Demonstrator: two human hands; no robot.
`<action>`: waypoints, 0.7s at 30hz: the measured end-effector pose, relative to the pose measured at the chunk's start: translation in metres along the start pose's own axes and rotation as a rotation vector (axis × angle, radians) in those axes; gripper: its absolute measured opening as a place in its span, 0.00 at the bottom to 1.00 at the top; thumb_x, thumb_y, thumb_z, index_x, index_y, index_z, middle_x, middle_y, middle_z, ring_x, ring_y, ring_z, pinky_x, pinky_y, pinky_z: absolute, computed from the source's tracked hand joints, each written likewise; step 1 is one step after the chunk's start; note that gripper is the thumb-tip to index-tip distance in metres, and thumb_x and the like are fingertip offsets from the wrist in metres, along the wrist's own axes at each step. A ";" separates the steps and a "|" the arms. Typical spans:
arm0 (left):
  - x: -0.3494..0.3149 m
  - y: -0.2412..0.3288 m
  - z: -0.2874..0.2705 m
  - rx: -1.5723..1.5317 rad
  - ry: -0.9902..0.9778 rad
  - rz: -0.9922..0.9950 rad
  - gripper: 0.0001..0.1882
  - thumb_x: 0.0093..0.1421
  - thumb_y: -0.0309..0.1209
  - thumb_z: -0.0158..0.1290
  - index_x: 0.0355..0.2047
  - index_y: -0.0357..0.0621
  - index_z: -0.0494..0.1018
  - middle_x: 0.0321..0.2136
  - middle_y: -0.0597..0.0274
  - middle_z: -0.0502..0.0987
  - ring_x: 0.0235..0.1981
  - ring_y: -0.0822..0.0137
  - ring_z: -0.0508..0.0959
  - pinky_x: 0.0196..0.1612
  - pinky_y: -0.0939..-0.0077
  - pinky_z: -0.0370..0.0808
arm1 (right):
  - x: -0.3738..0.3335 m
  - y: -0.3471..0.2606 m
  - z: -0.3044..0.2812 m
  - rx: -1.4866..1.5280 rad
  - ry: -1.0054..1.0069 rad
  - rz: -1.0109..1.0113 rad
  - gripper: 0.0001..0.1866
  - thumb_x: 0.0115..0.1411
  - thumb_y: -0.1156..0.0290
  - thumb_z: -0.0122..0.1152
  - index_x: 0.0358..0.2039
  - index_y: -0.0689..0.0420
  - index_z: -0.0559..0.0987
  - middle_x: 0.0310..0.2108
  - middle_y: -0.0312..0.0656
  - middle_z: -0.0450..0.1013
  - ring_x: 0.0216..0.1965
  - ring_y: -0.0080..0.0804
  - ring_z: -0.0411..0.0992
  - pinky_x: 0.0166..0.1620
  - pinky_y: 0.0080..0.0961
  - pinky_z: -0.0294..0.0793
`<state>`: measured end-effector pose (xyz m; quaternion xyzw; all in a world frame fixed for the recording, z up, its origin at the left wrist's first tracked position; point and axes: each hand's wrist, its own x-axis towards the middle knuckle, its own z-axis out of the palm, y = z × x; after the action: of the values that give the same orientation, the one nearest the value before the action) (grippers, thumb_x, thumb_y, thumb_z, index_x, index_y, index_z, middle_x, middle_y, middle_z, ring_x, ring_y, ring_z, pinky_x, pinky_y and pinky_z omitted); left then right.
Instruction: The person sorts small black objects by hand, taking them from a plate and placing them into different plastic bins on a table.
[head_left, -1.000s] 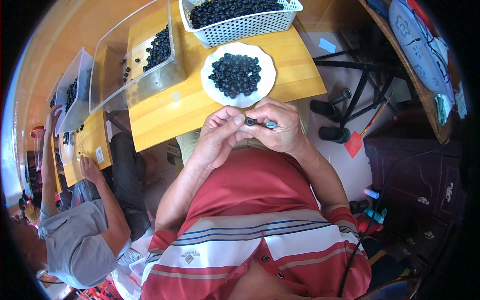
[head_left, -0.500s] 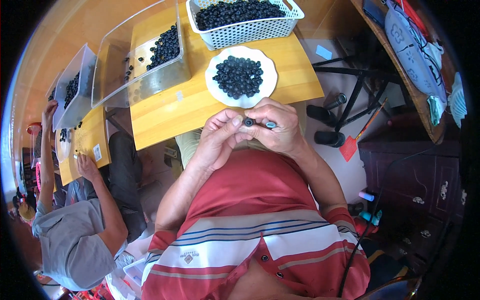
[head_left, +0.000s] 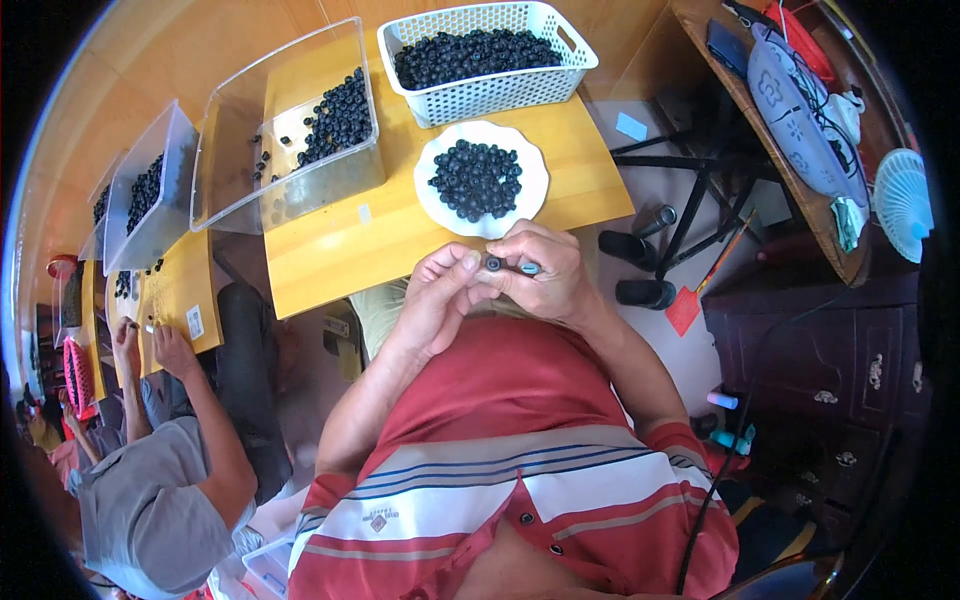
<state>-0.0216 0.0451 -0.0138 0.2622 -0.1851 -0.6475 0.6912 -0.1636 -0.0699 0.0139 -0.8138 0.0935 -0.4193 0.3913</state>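
Note:
At the table's near edge, my left hand (head_left: 438, 298) is closed, pinching a small round black part (head_left: 493, 264) with a hole in its middle. Against it, my right hand (head_left: 550, 278) is closed around a slim tool with a teal-grey end (head_left: 530, 268); the fingers hide the rest of it. Just beyond my hands, a white scalloped plate (head_left: 533, 205) carries a heap of similar black parts (head_left: 475, 180).
A white perforated basket (head_left: 490, 103) of black parts stands at the back of the wooden table (head_left: 400, 250). Left of it is a clear bin (head_left: 330, 180) with more parts. A co-worker (head_left: 150, 490) sits at the left. A dark cabinet (head_left: 800, 350) stands at right.
The view has shifted a little, so the table sits lower. My hands keep the same hold. The co-worker's far hand has come down from the plastic bin to their other hand.

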 end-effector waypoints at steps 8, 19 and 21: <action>0.001 0.004 -0.007 0.019 0.051 0.027 0.06 0.66 0.30 0.54 0.38 0.40 0.74 0.34 0.60 0.81 0.34 0.71 0.81 0.40 0.77 0.81 | 0.009 -0.008 -0.002 -0.081 -0.017 0.024 0.15 0.47 0.75 0.74 0.34 0.60 0.78 0.24 0.42 0.72 0.23 0.32 0.74 0.26 0.26 0.71; 0.004 0.011 -0.015 0.101 0.124 0.032 0.06 0.65 0.30 0.55 0.36 0.40 0.76 0.36 0.58 0.81 0.34 0.73 0.80 0.41 0.79 0.80 | 0.031 0.001 -0.007 -0.168 0.013 0.151 0.15 0.52 0.72 0.71 0.39 0.63 0.79 0.28 0.41 0.74 0.27 0.26 0.72 0.31 0.22 0.71; 0.003 0.012 -0.019 0.131 0.145 0.043 0.05 0.65 0.29 0.55 0.36 0.40 0.76 0.36 0.58 0.81 0.34 0.74 0.80 0.40 0.79 0.79 | 0.043 0.008 -0.010 -0.189 0.024 0.309 0.15 0.54 0.69 0.70 0.39 0.63 0.79 0.29 0.42 0.75 0.28 0.27 0.73 0.34 0.24 0.72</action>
<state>-0.0004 0.0446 -0.0224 0.3488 -0.1822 -0.5982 0.6981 -0.1426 -0.1017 0.0376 -0.8178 0.2613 -0.3532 0.3717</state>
